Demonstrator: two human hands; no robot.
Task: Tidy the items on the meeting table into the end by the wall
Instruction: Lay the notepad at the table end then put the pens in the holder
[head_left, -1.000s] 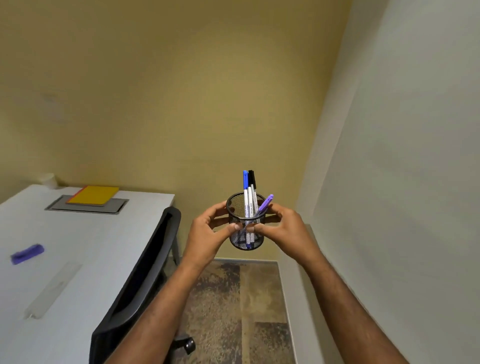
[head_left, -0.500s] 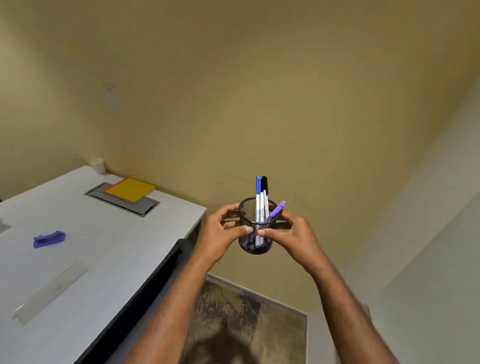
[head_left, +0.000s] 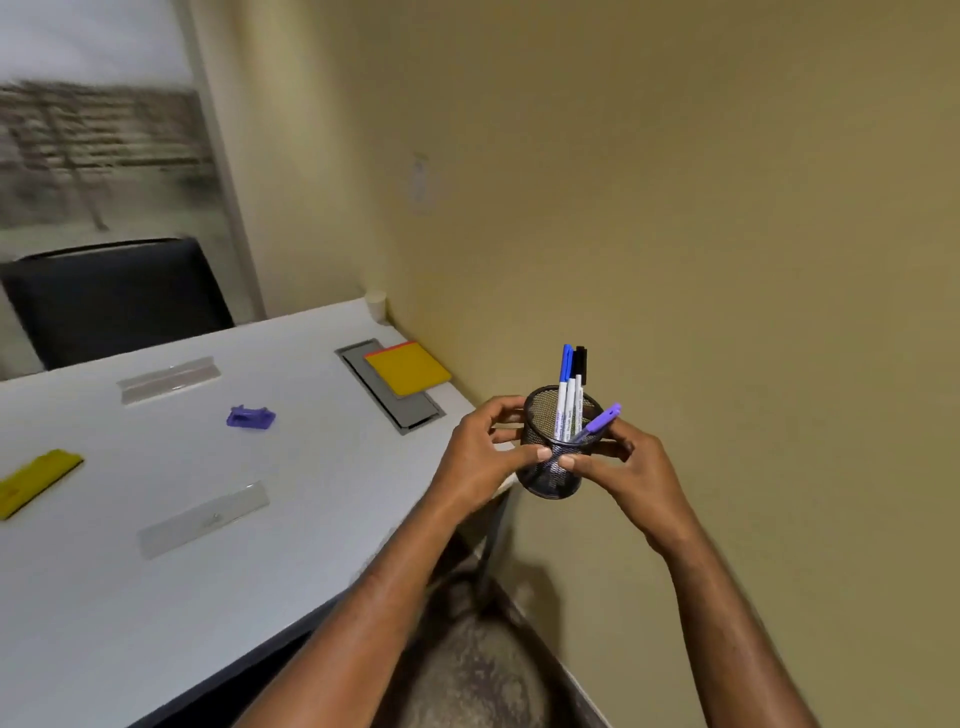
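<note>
Mesh pen cup (head_left: 553, 467) held upright off the table's corner, left hand (head_left: 480, 457) and right hand (head_left: 631, 467) gripping opposite sides.

Both forearms are bare up to the frame's bottom edge, with no sleeves showing. The left hand (head_left: 480, 457) and right hand (head_left: 631, 475) carry no gloves, rings or watch.
</note>
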